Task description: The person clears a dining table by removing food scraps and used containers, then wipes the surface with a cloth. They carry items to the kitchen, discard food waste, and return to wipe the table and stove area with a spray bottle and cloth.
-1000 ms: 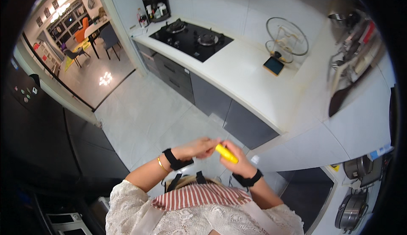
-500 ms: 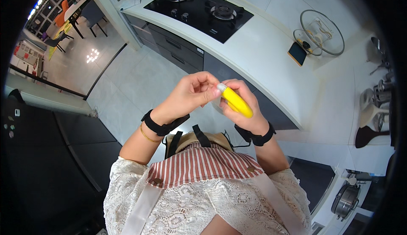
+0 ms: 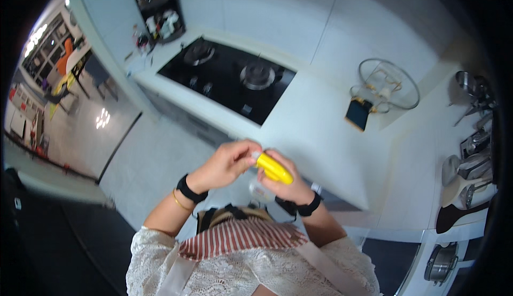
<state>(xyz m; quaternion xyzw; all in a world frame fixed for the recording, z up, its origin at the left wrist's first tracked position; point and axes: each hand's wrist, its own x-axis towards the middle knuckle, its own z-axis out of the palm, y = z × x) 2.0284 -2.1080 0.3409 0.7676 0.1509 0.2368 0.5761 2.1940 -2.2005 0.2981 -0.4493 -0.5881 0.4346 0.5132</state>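
In front of my body my right hand (image 3: pixel 291 186) wraps round what looks like a spray bottle. Its bright yellow head (image 3: pixel 274 169) slants down to the right, and a see-through bottle body (image 3: pixel 259 191) shows below it. My left hand (image 3: pixel 230 163) is closed in a pinch at the small whitish nozzle (image 3: pixel 256 156) on the head's left end. Fingers partly cover the nozzle, and the trigger side is hidden by my right hand.
Beyond my hands runs a white countertop (image 3: pixel 304 130) with a black gas hob (image 3: pixel 230 90). A dark tablet-like device (image 3: pixel 358 115) and a round wire rack (image 3: pixel 393 82) are at the back right. Utensils, including a black spatula (image 3: pixel 454 218), hang along the right. A dark rack (image 3: pixel 160 13) holds bottles.
The view has tilted up, so the hob and counter sit lower and more wall shows. My hands are nearer the counter edge, still on the yellow-headed bottle, whose clear body shows more.
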